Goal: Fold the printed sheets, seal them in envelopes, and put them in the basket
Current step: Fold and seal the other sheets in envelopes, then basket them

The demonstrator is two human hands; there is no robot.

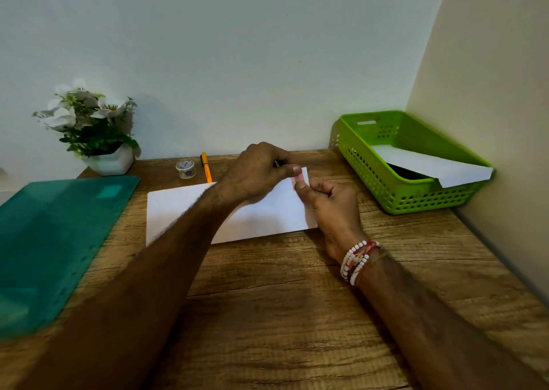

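Partly inside green basket (pixel 416 200): white envelope (pixel 439 166)

Two bare, lightly haired forearms (pixel 166 256) lead to the left hand (pixel 255 169) and right hand (pixel 335 205). Just behind the right hand's grip, the wrist carries stacked bracelets (pixel 356 260): several strands of small white beads (pixel 346 266), a red thread (pixel 371 245) among them, and a thin tan cord (pixel 378 257) farthest from the grip.
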